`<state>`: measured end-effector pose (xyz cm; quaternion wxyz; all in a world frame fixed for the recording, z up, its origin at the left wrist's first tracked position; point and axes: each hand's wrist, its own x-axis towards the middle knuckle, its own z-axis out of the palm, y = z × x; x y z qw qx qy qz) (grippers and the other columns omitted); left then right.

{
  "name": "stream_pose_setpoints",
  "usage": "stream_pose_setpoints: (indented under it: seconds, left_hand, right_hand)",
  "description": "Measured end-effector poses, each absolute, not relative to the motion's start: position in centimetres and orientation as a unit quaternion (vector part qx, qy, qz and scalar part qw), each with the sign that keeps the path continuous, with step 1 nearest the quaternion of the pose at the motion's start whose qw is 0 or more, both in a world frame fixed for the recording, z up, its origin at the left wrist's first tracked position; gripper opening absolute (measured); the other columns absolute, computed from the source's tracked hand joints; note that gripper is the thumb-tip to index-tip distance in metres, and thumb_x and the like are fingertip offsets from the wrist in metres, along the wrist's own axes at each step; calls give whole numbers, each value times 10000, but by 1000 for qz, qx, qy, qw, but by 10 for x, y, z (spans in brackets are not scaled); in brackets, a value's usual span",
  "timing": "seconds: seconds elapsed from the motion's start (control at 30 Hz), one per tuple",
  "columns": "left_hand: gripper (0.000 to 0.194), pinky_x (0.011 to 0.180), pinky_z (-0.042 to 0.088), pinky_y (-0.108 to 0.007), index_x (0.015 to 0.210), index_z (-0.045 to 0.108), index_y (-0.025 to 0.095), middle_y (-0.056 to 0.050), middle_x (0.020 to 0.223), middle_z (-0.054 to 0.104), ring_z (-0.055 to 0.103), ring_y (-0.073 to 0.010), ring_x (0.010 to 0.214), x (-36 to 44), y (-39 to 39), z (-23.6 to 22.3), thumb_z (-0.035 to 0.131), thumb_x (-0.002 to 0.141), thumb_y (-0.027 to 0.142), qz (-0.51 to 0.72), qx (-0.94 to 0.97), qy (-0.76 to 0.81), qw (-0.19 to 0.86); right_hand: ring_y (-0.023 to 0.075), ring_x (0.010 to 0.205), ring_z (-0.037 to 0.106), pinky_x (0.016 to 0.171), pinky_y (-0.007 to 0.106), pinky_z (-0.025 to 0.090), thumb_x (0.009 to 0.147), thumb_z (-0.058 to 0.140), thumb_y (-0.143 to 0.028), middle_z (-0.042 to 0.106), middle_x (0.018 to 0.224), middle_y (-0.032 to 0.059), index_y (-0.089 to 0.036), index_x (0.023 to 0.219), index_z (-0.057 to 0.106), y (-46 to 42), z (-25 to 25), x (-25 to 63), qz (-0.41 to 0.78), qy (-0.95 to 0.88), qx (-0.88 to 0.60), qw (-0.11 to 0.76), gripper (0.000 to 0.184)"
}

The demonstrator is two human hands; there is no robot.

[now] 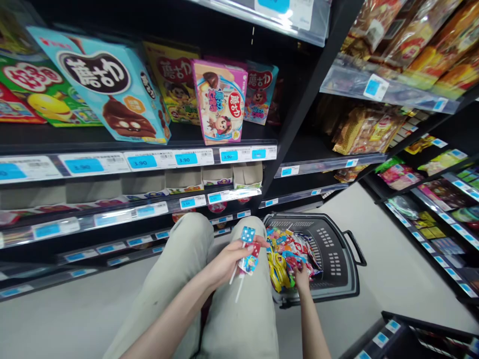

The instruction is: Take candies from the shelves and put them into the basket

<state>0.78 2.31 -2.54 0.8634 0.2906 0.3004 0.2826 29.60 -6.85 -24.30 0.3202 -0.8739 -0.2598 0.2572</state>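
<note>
My left hand (226,259) is closed around several lollipops (247,234) above my knees. Their wrappers are blue and red with white dots, one has a cartoon print, and white sticks point down from the fingers. My right hand (302,279) reaches into a dark grey shopping basket (334,269) on the floor. Its fingers are closed on a red-wrapped sweet (293,261), partly hidden among the other sweets. Yellow packets (277,271) and a colourful heap of wrapped sweets fill the left part of the basket.
A shelf in front holds a blue snack box (101,85) and a pink snack box (220,102). Open cartons (183,179) line the shelf below. Bagged snacks (368,129) hang over to the right. A black handle (355,248) sticks out from the basket.
</note>
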Motion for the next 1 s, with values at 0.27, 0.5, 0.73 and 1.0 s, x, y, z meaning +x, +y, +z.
stream_pose_setpoints:
  seconds: [0.27, 0.5, 0.73, 1.0]
  left_hand:
    - [398, 535, 440, -237, 1120, 585, 123, -156, 1017, 640, 648, -189, 688, 19, 15, -26, 650, 756, 270, 271, 273, 223, 896]
    - [433, 830, 462, -345, 1137, 559, 172, -127, 1193, 573, 592, -273, 1025, 30, 8, -29, 683, 726, 229, 348, 201, 242, 883]
    - [303, 884, 434, -373, 1018, 605, 158, -126, 1237, 544, 546, -290, 1097, 24, 9, -22, 667, 724, 195, 356, 205, 207, 888]
    - [144, 415, 368, -180, 808, 632, 104, -116, 906, 690, 548, -82, 465, 5, 28, -31, 618, 706, 205, 379, 272, 250, 849]
  right_hand:
    - [255, 836, 589, 761, 354, 444, 709, 572, -465, 647, 824, 93, -156, 781, 580, -38, -197, 275, 327, -292, -795, 419, 318]
    - [152, 613, 518, 588, 263, 440, 808, 554, -402, 558, 671, 4, -189, 772, 567, -68, -76, 162, 484, -414, -582, 505, 217]
    - [81, 465, 280, 428, 197, 248, 813, 582, -434, 338, 594, -71, -218, 837, 503, -77, -57, 128, 590, -325, -509, 536, 231]
    - [83, 451, 83, 420, 208, 148, 786, 487, -638, 168, 516, -97, -212, 751, 494, -78, -42, 139, 655, -217, -401, 602, 427]
